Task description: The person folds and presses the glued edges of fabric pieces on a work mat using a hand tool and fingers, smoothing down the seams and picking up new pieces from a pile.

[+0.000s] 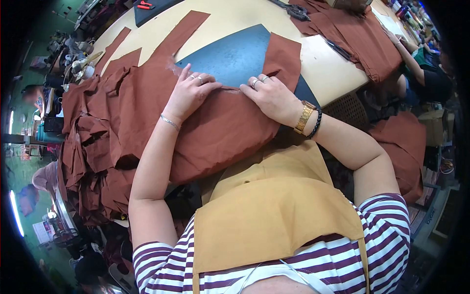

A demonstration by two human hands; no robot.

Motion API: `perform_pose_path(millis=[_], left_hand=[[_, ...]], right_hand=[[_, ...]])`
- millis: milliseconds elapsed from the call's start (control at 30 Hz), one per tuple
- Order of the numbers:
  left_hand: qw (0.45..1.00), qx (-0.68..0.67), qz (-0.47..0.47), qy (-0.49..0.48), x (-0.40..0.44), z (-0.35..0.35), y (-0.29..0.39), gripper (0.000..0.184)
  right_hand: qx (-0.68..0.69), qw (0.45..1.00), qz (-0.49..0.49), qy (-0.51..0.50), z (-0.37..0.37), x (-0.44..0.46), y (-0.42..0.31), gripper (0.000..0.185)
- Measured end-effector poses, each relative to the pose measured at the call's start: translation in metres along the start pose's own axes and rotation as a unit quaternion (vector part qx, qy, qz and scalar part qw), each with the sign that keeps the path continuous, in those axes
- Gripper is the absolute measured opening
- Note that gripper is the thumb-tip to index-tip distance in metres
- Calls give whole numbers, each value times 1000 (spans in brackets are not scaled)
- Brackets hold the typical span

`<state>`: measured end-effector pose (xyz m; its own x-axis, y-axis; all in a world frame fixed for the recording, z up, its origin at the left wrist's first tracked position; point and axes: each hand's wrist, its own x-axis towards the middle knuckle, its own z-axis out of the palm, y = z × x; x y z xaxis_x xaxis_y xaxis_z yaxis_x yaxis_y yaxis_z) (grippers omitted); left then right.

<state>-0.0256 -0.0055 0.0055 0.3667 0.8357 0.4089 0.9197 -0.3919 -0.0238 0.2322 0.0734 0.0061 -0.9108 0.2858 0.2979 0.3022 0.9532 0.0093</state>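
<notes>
One edge of a large, reddish-brown woven cloth (230, 130) runs between the left grip (190, 95) and the right grip (276, 100). Thumb and fingers of the left grip are pinched together on it, one finger raised clear; the right grip, near it along the same edge, is curled down and closed on the cloth too, though its thumb is mostly hidden. A paler patch shows on the edge between them.

From both grips the cloth spreads down towards the mustard-yellow fabric apron (279, 215). It bunches into loose heaps left of the left grip, and a long strip reaches up past it; a flap rises just beyond the right grip. Directly above both grips, a smooth blue panel with a curved side (227, 54) shows, bordered by the cloth, on a cream-coloured table (245, 14).

The step in hand looks like straightening or turning this edge by feel. The next move seems to call for an even, light tension between the two pinches, so that the edge lies smooth and the heaped side does not drag it askew.
</notes>
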Motion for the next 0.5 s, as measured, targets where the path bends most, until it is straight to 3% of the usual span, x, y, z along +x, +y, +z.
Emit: perform_pose_path(millis=[300, 500], left_hand=[[998, -46, -31, 31, -6, 11, -8, 19], [998, -43, -42, 34, -5, 12, -6, 18]], right_hand=[[-2, 1000, 12, 12, -4, 2, -8, 37], [-34, 996, 50, -65, -12, 17, -22, 49]])
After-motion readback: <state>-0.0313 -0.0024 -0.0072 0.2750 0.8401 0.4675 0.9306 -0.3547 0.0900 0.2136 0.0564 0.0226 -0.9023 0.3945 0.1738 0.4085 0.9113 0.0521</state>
